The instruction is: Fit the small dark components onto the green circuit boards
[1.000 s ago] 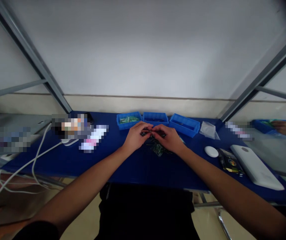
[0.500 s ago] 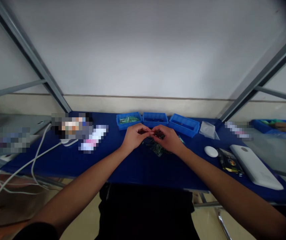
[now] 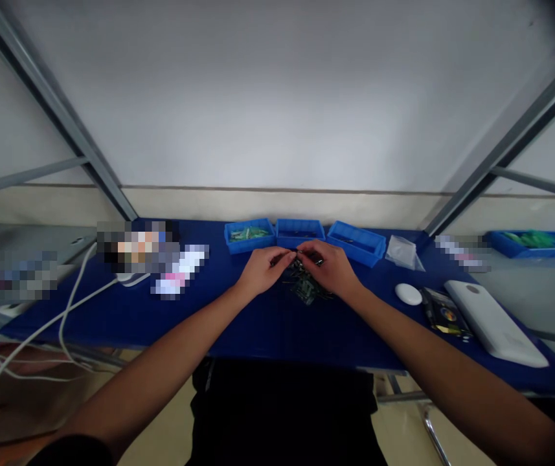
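My left hand [image 3: 263, 268] and my right hand [image 3: 328, 266] meet over the middle of the blue table [image 3: 238, 323], fingers pinched together on a small dark part [image 3: 301, 259] between them. Just below the hands lies a small pile of dark and green circuit boards [image 3: 306, 288]. What exactly the fingertips grip is too small to name. Behind the hands stand three blue trays: the left tray [image 3: 249, 234] holds green pieces, the middle tray [image 3: 300, 230] and the right tray [image 3: 357, 243] look nearly bare.
White cables [image 3: 63, 310] run off the table's left side. To the right lie a clear plastic bag [image 3: 403, 252], a white round puck [image 3: 408, 294], a dark packet [image 3: 445, 314] and a long white device [image 3: 493, 323]. Grey frame struts [image 3: 510, 142] rise at both sides. Another blue tray [image 3: 539, 243] sits far right.
Both hands have stayed together over the board pile, fingers shifting slightly on the small part. The other person's hand at the far right tray has gone out of view.
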A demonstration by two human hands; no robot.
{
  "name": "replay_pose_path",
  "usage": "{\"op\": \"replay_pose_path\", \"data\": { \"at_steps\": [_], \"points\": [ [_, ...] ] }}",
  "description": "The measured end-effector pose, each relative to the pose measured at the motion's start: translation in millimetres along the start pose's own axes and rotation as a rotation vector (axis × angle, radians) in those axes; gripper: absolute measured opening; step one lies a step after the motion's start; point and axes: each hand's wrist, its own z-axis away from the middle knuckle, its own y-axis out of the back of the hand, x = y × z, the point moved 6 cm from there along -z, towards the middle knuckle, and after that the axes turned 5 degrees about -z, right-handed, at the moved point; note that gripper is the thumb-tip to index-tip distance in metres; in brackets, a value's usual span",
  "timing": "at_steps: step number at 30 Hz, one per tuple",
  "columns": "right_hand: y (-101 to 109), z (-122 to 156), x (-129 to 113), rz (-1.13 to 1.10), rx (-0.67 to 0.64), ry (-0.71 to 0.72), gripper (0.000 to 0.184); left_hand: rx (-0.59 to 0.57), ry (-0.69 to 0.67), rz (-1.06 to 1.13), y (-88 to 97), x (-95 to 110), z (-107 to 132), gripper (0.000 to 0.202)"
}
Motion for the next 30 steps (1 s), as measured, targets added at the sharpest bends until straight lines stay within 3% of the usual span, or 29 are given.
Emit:
{"op": "replay_pose_path", "data": {
  "at_steps": [5,14,17,21,24,30],
  "points": [
    [-3.4,0.8,2.6,0.017,-0.044,0.034,0.002,-0.056,-0.02,-0.091,-2.4,5.4,1.0,0.042],
    [-11.8,3.3,4.5,-0.027,-0.139,0.046,0.013,-0.028,0.062,0.014,-2.0,-11.3,-0.7,0.022],
    [-11.5,3.1,9.2,-0.071,-0.107,-0.006,0.02,0.024,0.064,0.036,0.4,-15.9,-1.4,0.02],
    [-11.4,3.2,13.3,-0.083,-0.08,-0.045,0.012,0.051,-0.012,-0.017,0.8,-13.8,-1.7,0.017],
    [-10.5,2.6,13.4,-0.093,-0.068,-0.053,0.017,0.058,-0.017,0.014,0.5,-11.6,-1.8,0.019],
    [-5.8,-0.1,-0.9,0.031,-0.082,0.054,0.03,0.089,0.032,0.12,3.0,-9.4,-1.5,0.031]
  ]
}}
